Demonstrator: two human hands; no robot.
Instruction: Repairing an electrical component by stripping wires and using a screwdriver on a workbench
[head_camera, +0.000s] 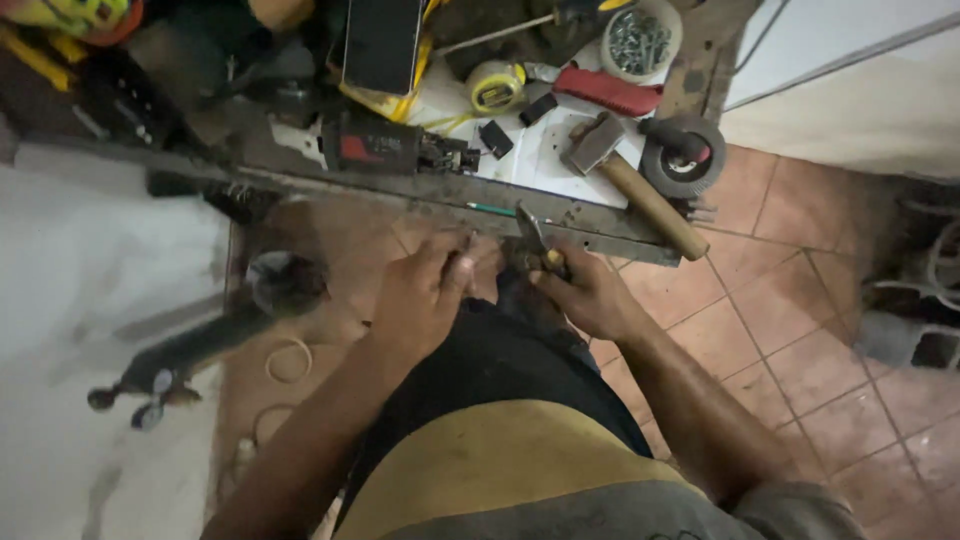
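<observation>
- The right hand (590, 295) is gripping pliers (535, 240) tight, their tips pointing at 12 o'clock, touching the metal bar (600, 222).
- The left hand (425, 290) is pinching something small at the bar's edge; I cannot tell what.
- It looks like a gripping step; the next squeeze is needing steady hands.
- Farther off, at 1 o'clock, a hammer (630, 180) is lying beside a small wheel (685, 155).

The hammer (628, 180) and grey wheel (686, 155) block your way on the right of the bench edge (400, 190). The tiled floor (800, 340) beside you has room.
</observation>
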